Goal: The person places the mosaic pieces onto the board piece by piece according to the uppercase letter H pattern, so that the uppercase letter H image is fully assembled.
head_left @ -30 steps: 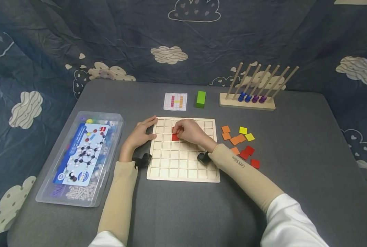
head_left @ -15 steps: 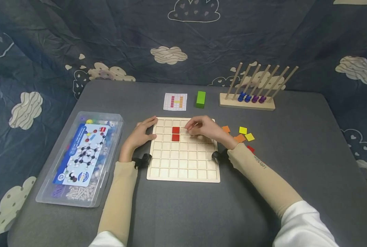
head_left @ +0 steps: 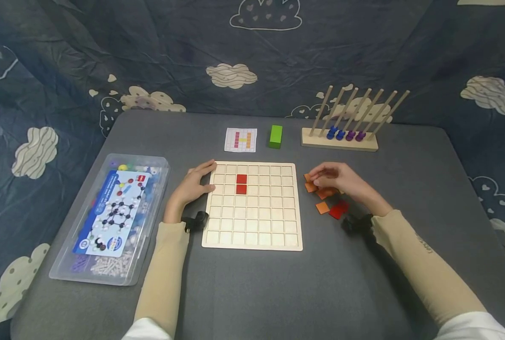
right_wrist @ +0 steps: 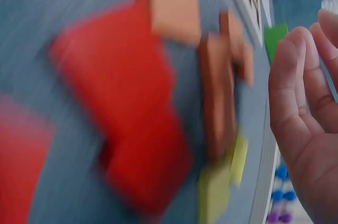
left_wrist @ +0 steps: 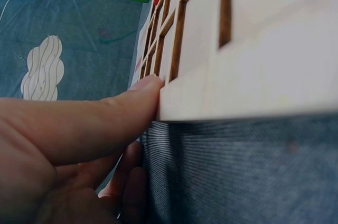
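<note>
My left hand (head_left: 188, 191) touches the left edge of the wooden grid board (head_left: 252, 225); in the left wrist view its thumb (left_wrist: 105, 123) lies against the board's edge. Two red tiles (head_left: 241, 184) sit one above the other in the board's upper part. To the right of the board, my right hand (head_left: 343, 182) hovers over the loose orange tiles (head_left: 322, 208), fingers loosely bent and holding nothing visible. Loose red tiles (head_left: 338, 210) lie below it. In the right wrist view the hand (right_wrist: 309, 102) is above yellow tiles (right_wrist: 214, 192), mostly hidden in the head view.
A clear lidded box (head_left: 107, 222) of molecule model parts lies at the left. Behind the board are a printed pattern card (head_left: 241, 140) and a green block (head_left: 275, 137). A wooden rod stand (head_left: 339, 142) with blue and purple beads stands at the back right.
My right hand has withdrawn from the red tiles on the board and moved right, over the loose tiles. Both placed red tiles are now uncovered. My left hand has stayed still.
</note>
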The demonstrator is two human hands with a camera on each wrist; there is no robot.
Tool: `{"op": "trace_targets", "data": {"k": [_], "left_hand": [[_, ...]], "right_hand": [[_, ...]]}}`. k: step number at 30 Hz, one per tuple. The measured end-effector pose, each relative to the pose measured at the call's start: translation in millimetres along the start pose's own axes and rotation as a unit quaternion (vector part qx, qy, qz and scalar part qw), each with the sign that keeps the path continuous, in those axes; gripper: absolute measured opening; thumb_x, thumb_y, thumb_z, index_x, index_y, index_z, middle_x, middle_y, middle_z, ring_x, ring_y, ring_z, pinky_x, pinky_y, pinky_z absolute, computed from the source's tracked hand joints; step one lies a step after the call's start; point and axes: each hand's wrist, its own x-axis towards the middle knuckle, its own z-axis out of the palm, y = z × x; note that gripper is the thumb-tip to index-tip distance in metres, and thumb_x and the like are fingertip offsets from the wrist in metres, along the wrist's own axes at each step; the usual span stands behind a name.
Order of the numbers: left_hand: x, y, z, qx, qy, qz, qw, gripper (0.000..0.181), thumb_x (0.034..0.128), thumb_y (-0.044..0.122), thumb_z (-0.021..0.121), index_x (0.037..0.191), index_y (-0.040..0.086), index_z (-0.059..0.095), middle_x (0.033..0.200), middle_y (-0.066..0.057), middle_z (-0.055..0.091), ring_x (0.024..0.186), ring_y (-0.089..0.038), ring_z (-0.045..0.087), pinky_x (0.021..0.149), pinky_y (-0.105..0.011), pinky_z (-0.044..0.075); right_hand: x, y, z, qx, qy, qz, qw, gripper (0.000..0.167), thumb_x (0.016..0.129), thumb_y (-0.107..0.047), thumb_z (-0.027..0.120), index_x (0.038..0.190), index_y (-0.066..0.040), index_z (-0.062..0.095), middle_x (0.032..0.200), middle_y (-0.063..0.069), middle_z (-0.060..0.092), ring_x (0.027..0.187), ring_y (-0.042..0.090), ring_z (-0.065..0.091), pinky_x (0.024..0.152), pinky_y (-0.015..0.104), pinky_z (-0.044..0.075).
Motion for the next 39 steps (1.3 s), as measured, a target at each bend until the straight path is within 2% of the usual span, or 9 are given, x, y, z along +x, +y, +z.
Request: {"op": "trace_targets", "data": {"k": [3,7,10,15,21,27,33,39], "left_hand": [[0.2,0.0,-0.1,0.000,0.000,-0.002,1.0000,0.062,0.0893,-0.002,0.061,0.145,-0.007,0.034,0.155,-0.017,0.024,0.135,-0.039,0.021,0.104,-0.054,0.023],[0.8,-0.9,0.5,0.001,0.000,-0.002,1.0000,0.062,0.0896,-0.001,0.062,0.145,-0.007,0.034,0.155,-0.017,0.024,0.135,-0.039,0.021,0.104,-0.054,0.023],[0.6,-0.7,0.5,0.000,0.001,-0.001,1.0000,0.062,0.0896,-0.001,0.062,0.145,-0.007,0.034,0.155,-0.017,0.024,0.135,-0.039,0.021,0.104,-0.054,0.023],[0.4,-0.6,0.7,-0.004,-0.001,-0.004,1.0000,0.062,0.0898,-0.001,0.062,0.145,-0.006,0.034,0.155,-0.016,0.023,0.135,-0.038,0.021,0.104,-0.053,0.023],[0.0,-1.3,1.1,-0.006,-0.003,-0.007,1.0000,0.062,0.0900,-0.001,0.061,0.145,-0.006,0.033,0.155,-0.016,0.023,0.136,-0.038,0.020,0.104,-0.054,0.023],[-0.3,-2.7,1.7,-0.009,-0.001,-0.002,1.0000,0.062,0.0899,-0.001,0.062,0.145,-0.007,0.034,0.155,-0.016,0.023,0.135,-0.039,0.020,0.104,-0.054,0.023],[-0.7,-1.9,1.2,-0.009,0.001,-0.001,1.0000,0.062,0.0898,0.000,0.062,0.145,-0.007,0.034,0.155,-0.017,0.024,0.135,-0.039,0.020,0.104,-0.054,0.023],[-1.0,-0.8,0.6,-0.008,0.001,-0.001,1.0000,0.062,0.0895,0.000,0.062,0.145,-0.007,0.034,0.155,-0.017,0.023,0.135,-0.038,0.020,0.104,-0.054,0.023]], "right_hand": [[-15.9,10.3,-16.2,-0.002,0.016,0.003,0.9999,0.036,0.093,-0.015,0.063,0.121,0.007,0.058,0.113,0.022,0.061,0.094,0.023,0.061,0.080,0.035,0.050],[-34.0,25.8,-33.1,0.003,0.034,0.014,0.9993,0.038,0.094,-0.016,0.062,0.122,0.008,0.055,0.110,0.014,0.064,0.092,0.014,0.062,0.078,0.030,0.051],[-44.8,36.4,-41.0,0.009,0.043,0.020,0.9988,0.039,0.095,-0.015,0.061,0.123,0.010,0.053,0.108,0.008,0.065,0.091,0.010,0.062,0.077,0.029,0.052],[-57.2,47.1,-47.3,0.009,0.054,0.024,0.9982,0.039,0.094,-0.014,0.062,0.123,0.010,0.054,0.107,0.006,0.067,0.091,0.011,0.063,0.076,0.028,0.052],[-63.0,50.1,-44.5,0.005,0.036,0.023,0.9991,0.040,0.090,-0.011,0.067,0.123,0.009,0.055,0.108,0.008,0.067,0.092,0.010,0.062,0.076,0.024,0.051],[-61.5,56.3,-35.3,-0.033,0.004,-0.023,0.9992,0.033,0.087,0.000,0.067,0.119,0.007,0.061,0.112,0.015,0.065,0.094,0.014,0.060,0.075,0.024,0.051],[-60.5,59.6,-29.2,-0.059,0.014,-0.034,0.9976,0.031,0.086,0.005,0.065,0.117,0.005,0.063,0.113,0.018,0.062,0.092,0.016,0.056,0.073,0.022,0.048],[-56.9,62.5,-25.5,-0.094,0.027,-0.029,0.9948,0.030,0.082,0.010,0.065,0.112,0.004,0.066,0.106,0.017,0.063,0.087,0.019,0.054,0.069,0.024,0.047]]}}
